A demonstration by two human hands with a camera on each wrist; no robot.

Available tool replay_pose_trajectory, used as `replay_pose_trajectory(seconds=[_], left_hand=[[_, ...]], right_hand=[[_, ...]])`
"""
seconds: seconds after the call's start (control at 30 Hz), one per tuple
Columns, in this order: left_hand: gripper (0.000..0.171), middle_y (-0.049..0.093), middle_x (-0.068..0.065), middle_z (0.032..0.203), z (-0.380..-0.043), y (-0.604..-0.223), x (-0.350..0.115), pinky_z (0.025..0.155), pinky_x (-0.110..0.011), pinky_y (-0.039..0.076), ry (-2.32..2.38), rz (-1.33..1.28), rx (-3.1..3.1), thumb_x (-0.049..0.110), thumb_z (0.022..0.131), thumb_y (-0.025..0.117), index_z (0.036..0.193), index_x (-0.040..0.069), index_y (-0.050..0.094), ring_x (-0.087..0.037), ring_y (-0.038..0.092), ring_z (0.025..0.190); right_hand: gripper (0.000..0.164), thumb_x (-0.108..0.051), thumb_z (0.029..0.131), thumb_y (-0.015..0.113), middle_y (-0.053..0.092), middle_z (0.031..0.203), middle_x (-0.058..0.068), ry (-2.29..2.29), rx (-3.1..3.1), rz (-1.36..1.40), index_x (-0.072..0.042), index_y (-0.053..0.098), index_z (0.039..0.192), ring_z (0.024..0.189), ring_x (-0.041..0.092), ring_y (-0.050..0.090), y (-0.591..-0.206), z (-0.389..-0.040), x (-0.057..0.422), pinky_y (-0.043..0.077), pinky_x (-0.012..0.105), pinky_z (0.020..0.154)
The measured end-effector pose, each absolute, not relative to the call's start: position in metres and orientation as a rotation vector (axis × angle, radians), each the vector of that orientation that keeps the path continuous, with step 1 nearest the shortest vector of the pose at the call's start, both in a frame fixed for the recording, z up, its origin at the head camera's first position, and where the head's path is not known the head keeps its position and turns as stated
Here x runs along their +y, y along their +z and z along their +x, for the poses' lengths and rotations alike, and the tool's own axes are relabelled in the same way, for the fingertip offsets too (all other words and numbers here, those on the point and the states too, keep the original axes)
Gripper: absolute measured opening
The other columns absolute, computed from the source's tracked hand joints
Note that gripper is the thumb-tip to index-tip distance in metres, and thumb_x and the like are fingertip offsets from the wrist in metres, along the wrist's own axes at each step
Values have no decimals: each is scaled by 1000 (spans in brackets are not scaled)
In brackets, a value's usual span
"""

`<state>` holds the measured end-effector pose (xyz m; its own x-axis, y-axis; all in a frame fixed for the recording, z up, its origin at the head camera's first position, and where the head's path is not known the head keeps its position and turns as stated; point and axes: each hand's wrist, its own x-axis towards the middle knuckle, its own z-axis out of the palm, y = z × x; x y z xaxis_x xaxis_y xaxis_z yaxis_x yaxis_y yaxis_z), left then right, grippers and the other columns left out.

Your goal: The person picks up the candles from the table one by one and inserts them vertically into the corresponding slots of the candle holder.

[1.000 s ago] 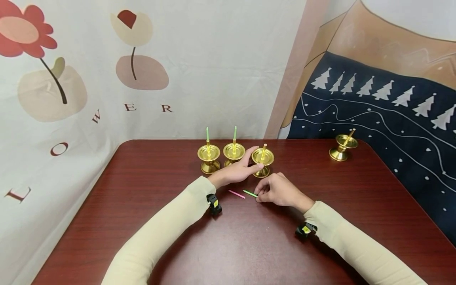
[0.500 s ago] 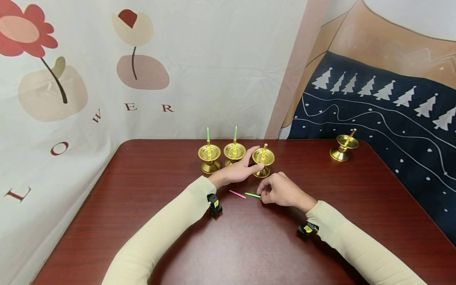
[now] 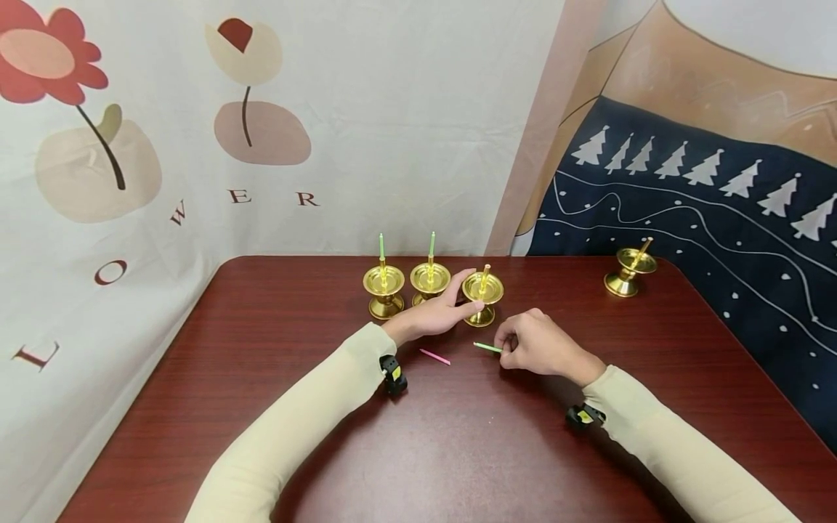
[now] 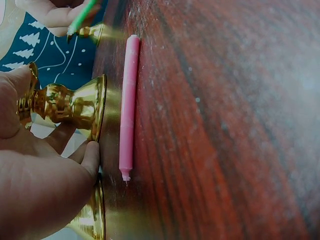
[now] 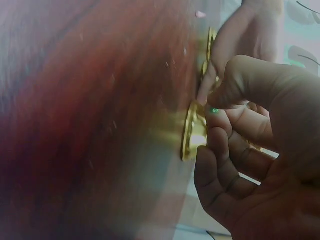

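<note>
And the right hand [image 3: 544, 343] has the green candle [image 3: 487, 347] pinched near one end, its free end pointing left, just this side of the gold holder [image 3: 493, 293], which the left hand [image 3: 433, 315] grips between thumb and fingers. A light pinch and a steady left hand look wise, with the candle best turned upright before meeting that holder.

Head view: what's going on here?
The person's left hand holds a gold candle holder with no candle visible in it, while the right hand pinches a green candle. Two more holders, on the left, carry upright green candles. A pink candle lies on the table and a fourth holder stands at the far right.
</note>
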<state>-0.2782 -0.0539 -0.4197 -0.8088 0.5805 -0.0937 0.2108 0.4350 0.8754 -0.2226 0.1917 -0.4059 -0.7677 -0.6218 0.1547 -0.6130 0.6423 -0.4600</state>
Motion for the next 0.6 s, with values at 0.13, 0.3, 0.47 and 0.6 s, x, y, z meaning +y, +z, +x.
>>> replay_pose_trajectory(seconds=[0.13, 0.3, 0.47, 0.6], left_hand=[[82, 21, -22, 179, -278, -419, -53, 128, -56, 29, 1327, 676, 2317, 43, 115, 56, 177, 22, 6, -45, 42, 153], [81, 20, -21, 179, -278, -419, -53, 128, -54, 28, 1331, 665, 2313, 42, 115, 55, 177, 23, 6, -42, 40, 155], [81, 20, -22, 179, -278, -418, -53, 129, -54, 26, 1358, 676, 2289, 39, 115, 56, 176, 22, 6, -42, 37, 156], [81, 22, -22, 178, -278, -419, -53, 129, -54, 26, 1365, 678, 2281, 39, 115, 56, 176, 21, 7, -42, 38, 156]], right_hand=[[22, 0, 76, 82, 59, 68, -16, -769, 2859, -1062, -20, 73, 76, 66, 4, 55, -400, -225, 199, 47, 27, 62], [16, 3, 79, 81, 64, 71, -13, -852, 2902, -1061, -13, 78, 82, 68, 7, 59, -388, -229, 204, 52, 28, 64], [17, 4, 80, 79, 67, 74, -10, -1006, 2947, -1071, -12, 78, 84, 70, 11, 62, -377, -233, 202, 55, 27, 66], [16, 4, 80, 79, 69, 76, -7, -1149, 2977, -1015, -12, 77, 84, 72, 14, 65, -372, -241, 198, 55, 24, 67]])
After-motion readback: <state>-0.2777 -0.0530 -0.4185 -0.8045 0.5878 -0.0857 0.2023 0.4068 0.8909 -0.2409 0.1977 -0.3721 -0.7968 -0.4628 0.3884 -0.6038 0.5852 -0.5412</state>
